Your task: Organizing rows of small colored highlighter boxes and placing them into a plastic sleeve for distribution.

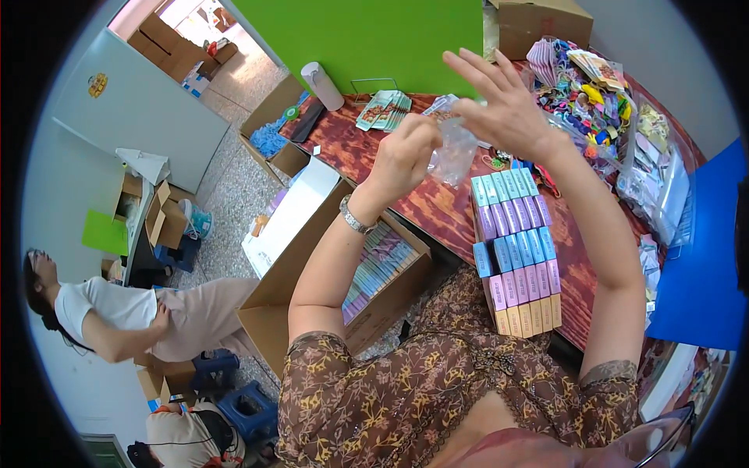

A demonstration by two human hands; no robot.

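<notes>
A clear plastic bag (452, 160) hangs over the table in front of me, and what it holds, if anything, is hard to make out. My left hand (406, 156) is closed at its upper left edge, fingers curled in a pinch. My right hand (511, 109) is raised on the bag's other side, several fingers stretched out and spread. Its thumb side comes close to the bag's top, though whether it touches is unclear. Just below the hands stands a stack of small boxes (519, 253) in teal, purple, blue, pink and tan rows; one dark-sided box sticks out to the left.
A cardboard box (425, 253) full of similar small boxes stands left of the table (437, 207). Farther back are printed cards (384, 111) and a white cylinder (321, 86). Colourful trinkets (593, 105) heap at right. Another person (117, 308) stands left; someone else (191, 437) is lower left.
</notes>
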